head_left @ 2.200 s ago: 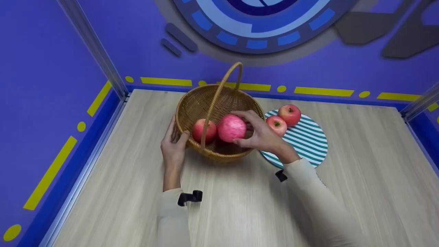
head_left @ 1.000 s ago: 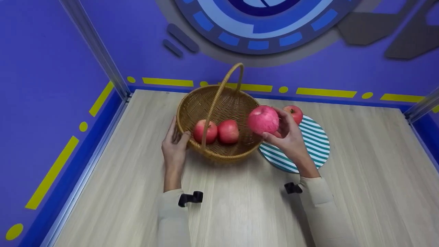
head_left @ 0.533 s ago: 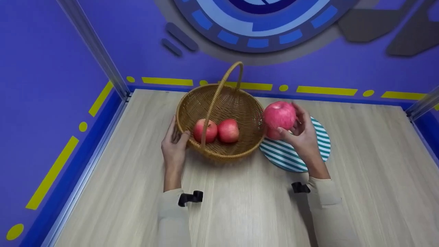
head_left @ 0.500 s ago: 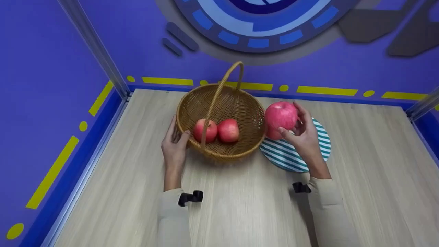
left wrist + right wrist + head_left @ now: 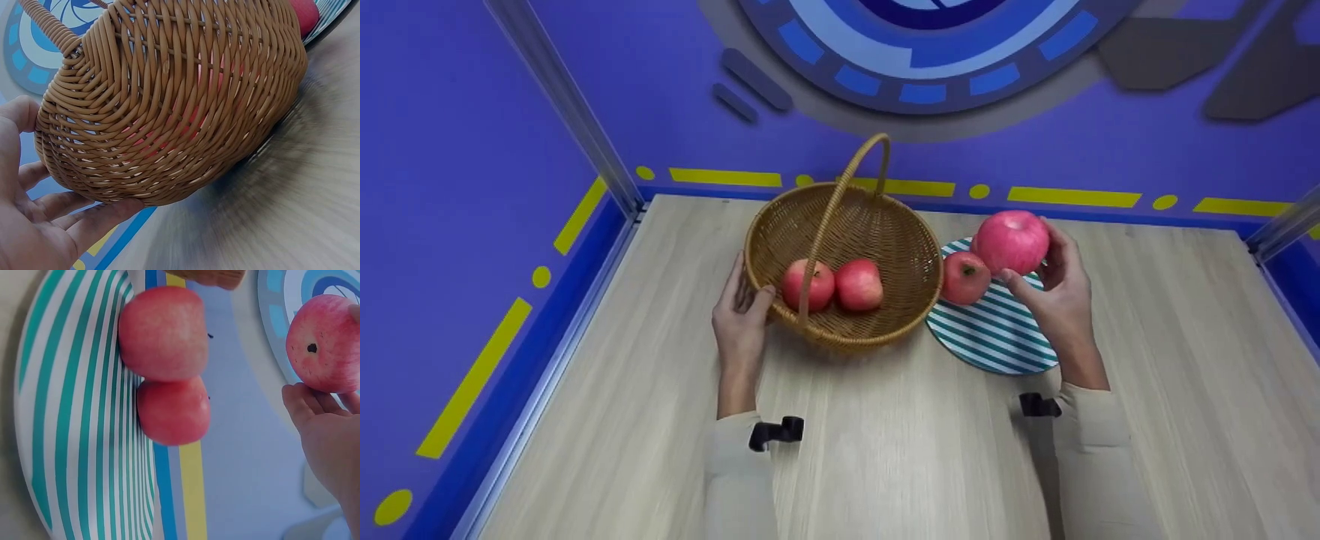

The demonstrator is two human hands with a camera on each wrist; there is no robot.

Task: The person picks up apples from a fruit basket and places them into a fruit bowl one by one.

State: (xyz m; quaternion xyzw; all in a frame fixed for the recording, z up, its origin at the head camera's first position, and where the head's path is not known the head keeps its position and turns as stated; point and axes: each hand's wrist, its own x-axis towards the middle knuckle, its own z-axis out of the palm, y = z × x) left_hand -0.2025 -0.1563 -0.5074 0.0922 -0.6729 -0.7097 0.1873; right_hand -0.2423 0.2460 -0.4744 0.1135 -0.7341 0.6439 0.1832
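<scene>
My left hand (image 5: 741,319) grips the left rim of a brown wicker basket (image 5: 915,232), thumb over the edge and fingers against the outer weave. The left wrist view shows those fingers under the basket's woven side (image 5: 185,95). Two red apples, one (image 5: 808,285) by the handle and another (image 5: 860,286) beside it, lie inside. My right hand (image 5: 1061,292) holds a larger pink apple (image 5: 1012,241) between thumb and fingers, raised over a round mat (image 5: 997,337) with green and white stripes. Two apples, a near one (image 5: 163,334) and a farther one (image 5: 174,410), sit on the mat.
The mat lies on a pale wood table (image 5: 870,450), close to the basket's right side. A blue-purple panel (image 5: 660,97) with yellow marks stands behind, and another panel (image 5: 450,187) rises at the left. The basket's tall handle (image 5: 840,202) arches over its opening.
My right hand has lifted the pink apple out of the basket and carried it right, over the mat. The left hand and basket have stayed in place.
</scene>
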